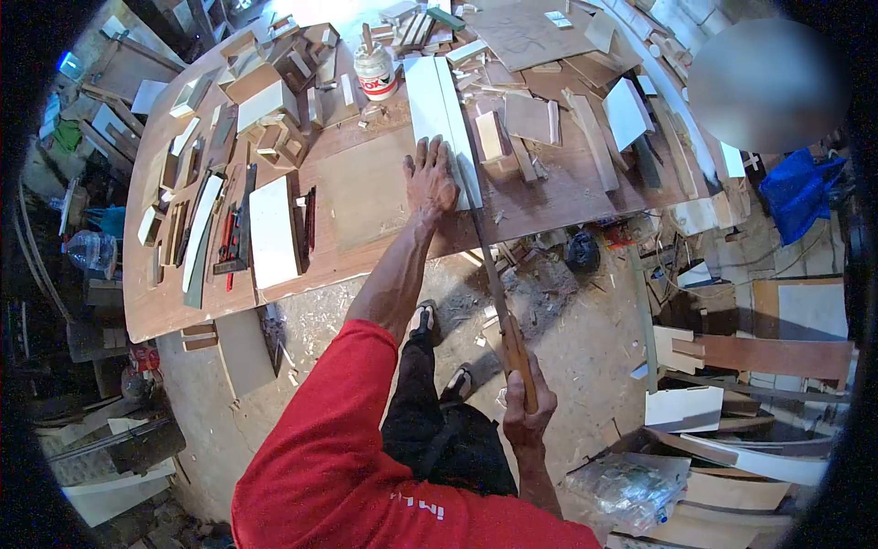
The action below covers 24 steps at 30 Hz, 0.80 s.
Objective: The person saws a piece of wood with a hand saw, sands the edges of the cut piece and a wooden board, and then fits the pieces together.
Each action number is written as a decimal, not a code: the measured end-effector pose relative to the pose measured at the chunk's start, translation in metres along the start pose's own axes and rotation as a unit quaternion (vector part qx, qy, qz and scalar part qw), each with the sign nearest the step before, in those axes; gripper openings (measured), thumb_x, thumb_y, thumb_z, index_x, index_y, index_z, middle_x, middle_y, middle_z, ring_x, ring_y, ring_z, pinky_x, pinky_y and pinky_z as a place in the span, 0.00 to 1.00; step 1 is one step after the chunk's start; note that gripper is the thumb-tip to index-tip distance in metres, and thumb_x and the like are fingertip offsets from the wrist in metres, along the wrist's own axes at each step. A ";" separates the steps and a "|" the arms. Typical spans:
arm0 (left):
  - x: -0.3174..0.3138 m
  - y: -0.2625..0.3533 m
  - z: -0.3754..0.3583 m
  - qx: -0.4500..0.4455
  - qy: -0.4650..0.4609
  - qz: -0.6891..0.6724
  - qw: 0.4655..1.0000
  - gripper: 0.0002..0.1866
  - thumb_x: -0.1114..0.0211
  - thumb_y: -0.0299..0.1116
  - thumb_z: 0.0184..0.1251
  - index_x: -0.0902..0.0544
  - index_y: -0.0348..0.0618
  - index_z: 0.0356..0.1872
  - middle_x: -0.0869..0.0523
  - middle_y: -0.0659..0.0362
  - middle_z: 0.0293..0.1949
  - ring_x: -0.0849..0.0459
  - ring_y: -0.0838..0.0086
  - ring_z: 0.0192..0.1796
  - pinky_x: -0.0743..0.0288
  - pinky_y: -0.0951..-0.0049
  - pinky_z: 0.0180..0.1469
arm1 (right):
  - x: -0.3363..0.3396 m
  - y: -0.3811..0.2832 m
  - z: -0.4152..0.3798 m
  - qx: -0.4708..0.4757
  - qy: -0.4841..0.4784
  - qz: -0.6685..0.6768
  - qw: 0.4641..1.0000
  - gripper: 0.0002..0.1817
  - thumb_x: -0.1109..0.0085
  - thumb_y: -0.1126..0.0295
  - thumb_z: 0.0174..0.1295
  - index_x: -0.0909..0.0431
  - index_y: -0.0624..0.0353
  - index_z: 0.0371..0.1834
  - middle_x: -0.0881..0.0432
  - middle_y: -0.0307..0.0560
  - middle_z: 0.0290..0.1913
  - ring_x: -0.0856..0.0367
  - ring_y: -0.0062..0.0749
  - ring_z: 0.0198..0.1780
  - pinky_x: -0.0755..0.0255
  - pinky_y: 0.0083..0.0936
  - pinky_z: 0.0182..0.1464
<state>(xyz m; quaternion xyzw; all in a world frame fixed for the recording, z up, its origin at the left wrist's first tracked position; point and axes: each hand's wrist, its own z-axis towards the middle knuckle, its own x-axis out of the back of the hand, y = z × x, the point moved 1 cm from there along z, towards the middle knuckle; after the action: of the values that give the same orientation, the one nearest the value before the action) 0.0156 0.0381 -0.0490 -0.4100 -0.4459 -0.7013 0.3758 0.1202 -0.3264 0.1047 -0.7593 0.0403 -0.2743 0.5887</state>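
Note:
My left hand (430,181) lies with its fingers stretched out over the edge of a long white board (430,96), pressing on it near the table's front edge. A dark lengthwise line runs down this board from its far end. My right hand (530,403) is wrapped round the wooden handle of a handsaw (497,293), below table height. The saw's narrow blade slants up and away, its far part meeting the near end of the board. Just left of my left hand lies a flat brown panel (361,192).
On the wooden table (338,261) are a white glue tub (373,73), a white block (267,108), a black-and-red square (234,238) and several wood offcuts. Stacked boards (722,494) and a plastic bag (631,489) lie at the lower right. Scraps litter the floor (585,357).

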 end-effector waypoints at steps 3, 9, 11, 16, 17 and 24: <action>-0.012 -0.006 0.003 -0.020 0.052 -0.023 0.998 0.38 0.43 0.32 0.51 0.34 0.44 0.70 0.38 0.58 0.74 0.47 0.59 0.78 0.52 0.45 0.74 | -0.013 0.006 0.036 0.010 -0.009 -0.039 0.999 0.24 0.50 0.59 0.69 0.25 0.71 0.57 0.17 0.52 0.32 0.17 0.33 0.32 0.23 0.28 0.37; 0.002 -0.003 0.005 -0.006 0.010 -0.002 1.000 0.37 0.44 0.32 0.57 0.38 0.46 0.72 0.42 0.58 0.76 0.48 0.58 0.78 0.50 0.49 0.74 | -0.006 0.010 0.014 0.037 0.009 -0.034 0.999 0.25 0.50 0.57 0.70 0.26 0.70 0.57 0.19 0.53 0.28 0.18 0.34 0.29 0.25 0.31 0.34; 0.006 0.000 0.001 -0.004 0.007 0.008 1.000 0.34 0.46 0.33 0.60 0.37 0.47 0.72 0.41 0.59 0.76 0.47 0.59 0.78 0.50 0.50 0.74 | -0.003 0.003 0.015 0.031 0.005 -0.014 0.999 0.25 0.49 0.57 0.69 0.26 0.70 0.57 0.18 0.54 0.30 0.18 0.34 0.30 0.25 0.31 0.35; 0.004 -0.003 0.003 -0.017 0.019 0.011 1.000 0.31 0.47 0.35 0.65 0.36 0.46 0.71 0.41 0.61 0.76 0.46 0.58 0.77 0.50 0.50 0.74 | -0.019 0.001 0.044 0.051 0.005 -0.019 0.999 0.25 0.48 0.59 0.69 0.26 0.69 0.60 0.16 0.56 0.34 0.16 0.33 0.33 0.25 0.30 0.37; 0.002 -0.003 0.000 -0.010 0.020 0.007 1.000 0.31 0.47 0.35 0.65 0.36 0.47 0.72 0.41 0.61 0.76 0.47 0.58 0.77 0.50 0.50 0.74 | -0.021 0.018 0.038 0.103 0.029 -0.035 0.994 0.25 0.49 0.59 0.69 0.26 0.69 0.60 0.15 0.59 0.37 0.15 0.35 0.36 0.24 0.30 0.38; 0.005 0.000 -0.002 -0.014 0.042 -0.011 0.999 0.39 0.38 0.33 0.50 0.34 0.44 0.69 0.39 0.60 0.74 0.47 0.57 0.77 0.50 0.49 0.74 | -0.016 -0.010 0.049 0.018 -0.025 -0.017 0.999 0.24 0.50 0.61 0.69 0.25 0.73 0.57 0.17 0.60 0.38 0.19 0.36 0.37 0.26 0.29 0.41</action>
<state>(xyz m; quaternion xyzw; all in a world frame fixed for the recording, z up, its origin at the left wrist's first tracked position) 0.0135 0.0353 -0.0446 -0.3804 -0.4244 -0.7282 0.3807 0.1270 -0.2741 0.1006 -0.7559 0.0077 -0.2655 0.5984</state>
